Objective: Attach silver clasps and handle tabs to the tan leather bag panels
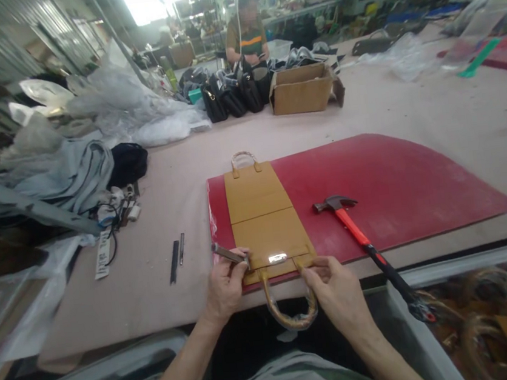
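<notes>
Pinching left hand (225,288), slanted tool (226,253)

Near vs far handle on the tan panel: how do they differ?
Place: the near handle reaches past the table's edge; the far handle lies over the table.
Direction: the near handle curves toward the camera, the far handle away.
Hands: right hand at the near handle's base, none at the far handle.
Shared: both are arched, look film-wrapped and join the tan panel.

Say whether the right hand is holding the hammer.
No, the hammer lies partly on the red mat, while the right hand touches the tan panel.
</notes>
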